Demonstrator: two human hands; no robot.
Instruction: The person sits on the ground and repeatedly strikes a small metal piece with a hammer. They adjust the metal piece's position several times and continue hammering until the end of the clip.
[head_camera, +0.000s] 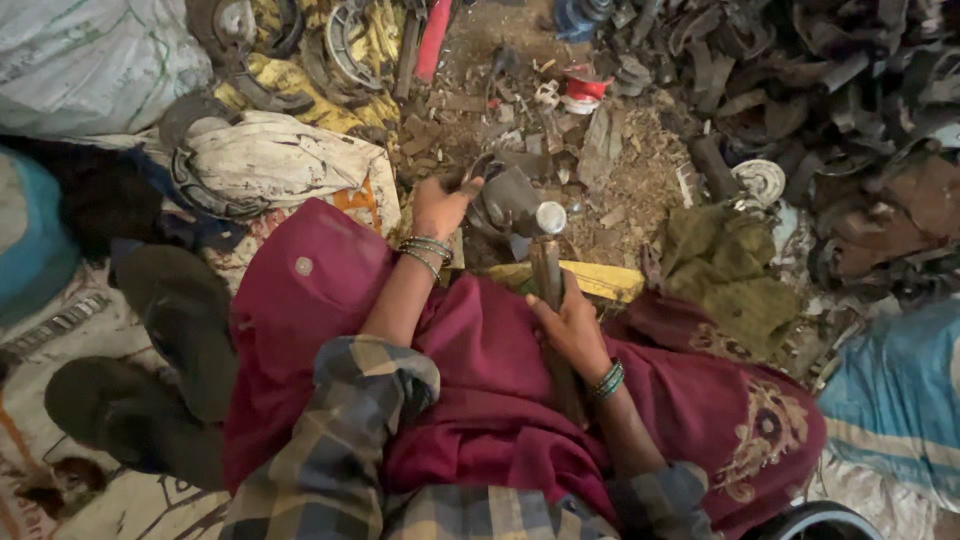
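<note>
The person sits on the ground amid scrap, and the work in hand looks like hammering a part loose. The left hand (440, 205) is closed over the edge of a curved grey metal piece (505, 200), which sits at twelve o'clock from the lap, on the littered dirt. The right hand (570, 325) is wrapped tight round the wooden handle of a hammer (548, 262), its round steel head raised just at four o'clock of the metal piece (touching or not, I cannot tell). The next move, as I judge it, calls for a firm steadying hold and a blow clear of the left fingers. A dark heap of brake shoes (800, 80) fills two o'clock; sandals (160, 360) lie at nine.
</note>
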